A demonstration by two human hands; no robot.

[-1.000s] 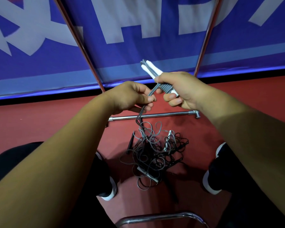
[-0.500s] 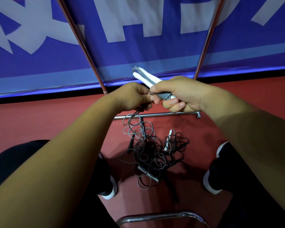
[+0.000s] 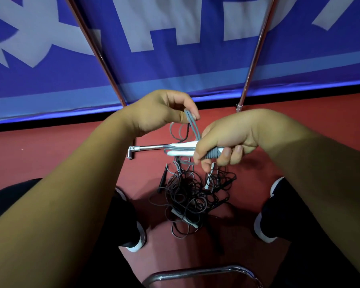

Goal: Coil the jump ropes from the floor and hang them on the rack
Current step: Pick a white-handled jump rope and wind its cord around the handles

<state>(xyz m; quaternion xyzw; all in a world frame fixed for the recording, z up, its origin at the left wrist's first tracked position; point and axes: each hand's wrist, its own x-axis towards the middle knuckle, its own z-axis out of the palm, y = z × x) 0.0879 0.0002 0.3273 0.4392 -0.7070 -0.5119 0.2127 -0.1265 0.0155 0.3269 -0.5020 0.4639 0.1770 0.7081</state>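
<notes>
My right hand [image 3: 227,140] grips a pair of white jump rope handles [image 3: 182,149] that lie level and point left, with grey cord wound round them under my fingers. My left hand [image 3: 160,112] sits above and to the left and pinches a loop of that grey cord [image 3: 192,124] between thumb and fingers. From the handles the cord drops to a tangled pile of grey and black jump ropes [image 3: 192,194] on the red floor, between my two feet. The rack's chrome foot bar [image 3: 148,147] lies on the floor behind the pile.
Two slanted chrome rack poles [image 3: 96,57] [image 3: 258,48] rise against a blue banner with white lettering [image 3: 175,38]. My dark shoes with white soles [image 3: 133,235] [image 3: 268,215] flank the pile. A curved chrome tube [image 3: 200,272] crosses the bottom of the view.
My right hand has turned the handles from pointing up-left to level. My left hand has risen above them, drawing a cord loop upward.
</notes>
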